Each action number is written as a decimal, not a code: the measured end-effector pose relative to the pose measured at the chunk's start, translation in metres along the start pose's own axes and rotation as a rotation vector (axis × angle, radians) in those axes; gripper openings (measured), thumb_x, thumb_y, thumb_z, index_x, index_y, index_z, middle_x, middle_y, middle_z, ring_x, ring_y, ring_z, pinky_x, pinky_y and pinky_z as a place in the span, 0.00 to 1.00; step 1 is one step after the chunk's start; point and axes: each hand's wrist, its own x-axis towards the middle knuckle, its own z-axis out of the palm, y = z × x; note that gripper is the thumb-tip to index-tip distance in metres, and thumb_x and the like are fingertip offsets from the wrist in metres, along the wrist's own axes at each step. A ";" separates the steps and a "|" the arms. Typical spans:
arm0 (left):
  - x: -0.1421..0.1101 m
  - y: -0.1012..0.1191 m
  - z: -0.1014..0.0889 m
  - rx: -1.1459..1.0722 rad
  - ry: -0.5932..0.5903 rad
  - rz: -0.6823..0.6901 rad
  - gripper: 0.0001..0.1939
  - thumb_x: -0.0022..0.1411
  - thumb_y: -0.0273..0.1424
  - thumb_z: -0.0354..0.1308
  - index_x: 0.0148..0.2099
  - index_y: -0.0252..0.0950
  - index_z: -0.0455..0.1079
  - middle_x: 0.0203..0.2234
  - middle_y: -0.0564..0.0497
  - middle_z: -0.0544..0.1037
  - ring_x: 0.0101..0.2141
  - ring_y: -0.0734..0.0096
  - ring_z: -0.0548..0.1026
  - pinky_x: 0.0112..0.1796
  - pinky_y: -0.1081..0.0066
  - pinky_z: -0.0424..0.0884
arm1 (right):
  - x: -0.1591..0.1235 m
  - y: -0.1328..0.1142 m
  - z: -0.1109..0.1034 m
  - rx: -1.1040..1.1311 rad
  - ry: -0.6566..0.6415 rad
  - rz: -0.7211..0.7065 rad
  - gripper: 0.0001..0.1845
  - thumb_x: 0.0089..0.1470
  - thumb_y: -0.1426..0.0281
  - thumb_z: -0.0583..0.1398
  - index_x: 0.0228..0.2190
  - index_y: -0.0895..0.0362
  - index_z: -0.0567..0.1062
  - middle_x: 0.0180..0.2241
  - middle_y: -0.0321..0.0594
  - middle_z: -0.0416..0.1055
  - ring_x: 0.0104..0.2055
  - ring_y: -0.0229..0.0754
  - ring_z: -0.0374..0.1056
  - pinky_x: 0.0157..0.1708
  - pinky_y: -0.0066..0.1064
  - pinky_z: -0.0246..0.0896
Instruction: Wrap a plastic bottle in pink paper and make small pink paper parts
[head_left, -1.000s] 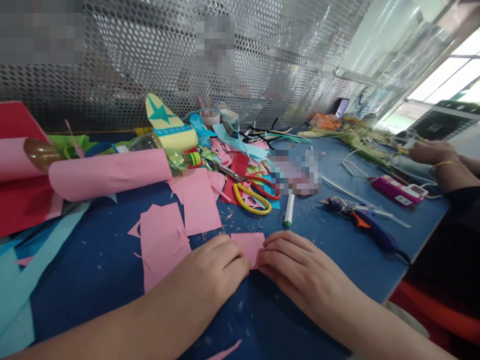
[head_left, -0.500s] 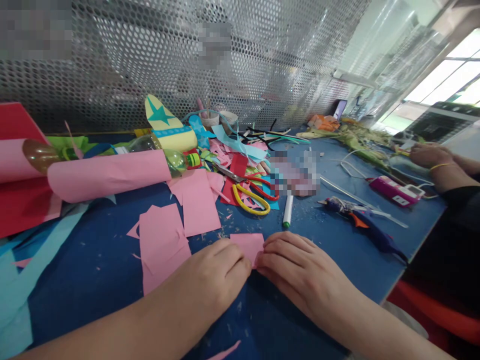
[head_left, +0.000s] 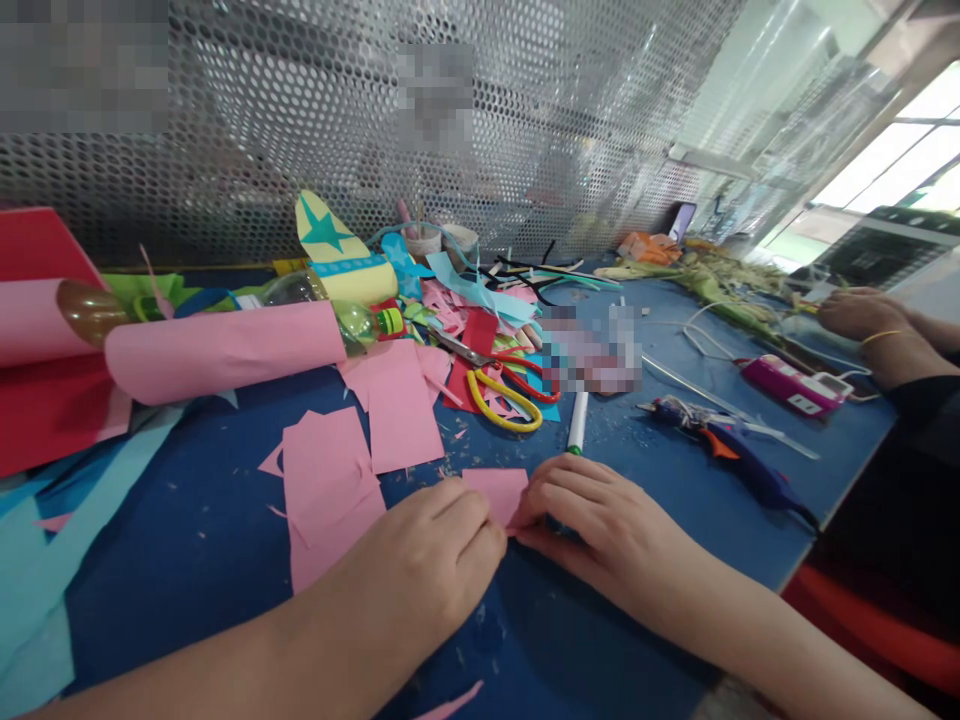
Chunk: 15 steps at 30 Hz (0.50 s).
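Between my two hands lies a small rectangle of pink paper (head_left: 495, 492) on the blue table. My left hand (head_left: 442, 545), fingers curled, grips its near left edge. On the opposite side my right hand (head_left: 589, 510) pinches the near right corner, and the fingertips of both hands almost meet. The fingers cover the paper's lower edge, so I cannot tell whether it is folded there. Larger pink paper pieces (head_left: 326, 480) lie just left of my left hand. Past my right hand's knuckles rests a white marker with a green end (head_left: 577, 422).
Scissors with yellow and red handles (head_left: 510, 400) lie beyond the paper among colored scraps. At right are a blue glue gun (head_left: 731, 450) and a purple power strip (head_left: 795, 383). Paper-wrapped bottles (head_left: 225, 350) lie left. Another person's hand (head_left: 862, 315) is at far right.
My right hand's fingers have curled in slightly at the paper's corner. My left hand has barely moved, still on the paper. The whole view has shifted a little.
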 end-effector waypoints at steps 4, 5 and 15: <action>-0.001 -0.001 0.002 -0.050 -0.021 -0.024 0.19 0.60 0.11 0.42 0.34 0.33 0.70 0.27 0.51 0.74 0.30 0.66 0.72 0.37 0.68 0.73 | -0.002 0.004 -0.004 0.088 -0.031 -0.071 0.08 0.64 0.72 0.54 0.38 0.56 0.73 0.35 0.40 0.74 0.42 0.41 0.68 0.43 0.35 0.65; -0.001 -0.001 0.002 -0.060 -0.029 -0.028 0.19 0.60 0.11 0.42 0.34 0.33 0.70 0.27 0.51 0.74 0.30 0.66 0.72 0.37 0.68 0.73 | -0.002 0.005 -0.005 0.103 -0.027 -0.076 0.08 0.64 0.73 0.54 0.38 0.56 0.73 0.36 0.40 0.74 0.42 0.41 0.68 0.44 0.35 0.65; -0.005 -0.007 0.009 -0.262 -0.120 -0.065 0.12 0.64 0.16 0.47 0.37 0.34 0.69 0.31 0.51 0.73 0.34 0.67 0.70 0.36 0.68 0.72 | -0.001 0.008 0.000 0.132 0.059 -0.083 0.05 0.60 0.75 0.58 0.36 0.58 0.75 0.35 0.40 0.76 0.40 0.42 0.69 0.42 0.36 0.66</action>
